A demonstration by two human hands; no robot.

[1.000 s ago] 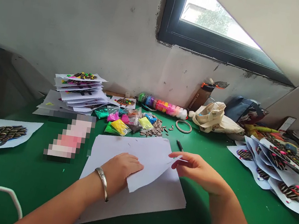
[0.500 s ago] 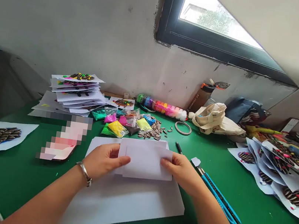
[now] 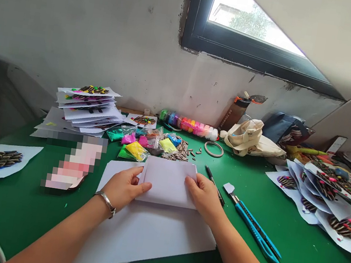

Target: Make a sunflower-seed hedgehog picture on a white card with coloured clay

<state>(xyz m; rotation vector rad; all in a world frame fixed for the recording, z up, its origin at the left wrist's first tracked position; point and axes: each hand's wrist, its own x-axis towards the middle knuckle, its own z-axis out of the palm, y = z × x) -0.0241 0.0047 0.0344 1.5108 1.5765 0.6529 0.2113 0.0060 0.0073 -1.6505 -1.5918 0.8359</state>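
Observation:
Between my two hands is a small stack of white paper sheets [image 3: 167,183], held tilted up above larger white sheets [image 3: 160,234] lying on the green table. My left hand [image 3: 128,184], with a silver bracelet at the wrist, pinches the stack's left edge, thumb on the near face. At the right edge, my right hand [image 3: 204,193] grips the same stack with its thumb in front. A black pen [image 3: 215,185] lies just beyond my right hand. Farther right rests a blue utility knife [image 3: 257,225].
Bagged coloured clay [image 3: 136,150], sunflower seeds [image 3: 182,151] and a tape ring [image 3: 213,149] lie behind. Stacked seed pictures [image 3: 89,110] stand back left, more seed pictures [image 3: 321,193] at right. A phone, partly pixelated [image 3: 78,182], a brown bottle [image 3: 234,114] and a cloth bag [image 3: 247,138] surround.
The paper edges, staggered before, now line up more closely. My right hand has shifted left and my hands are slightly nearer each other, uncovering more of the pen.

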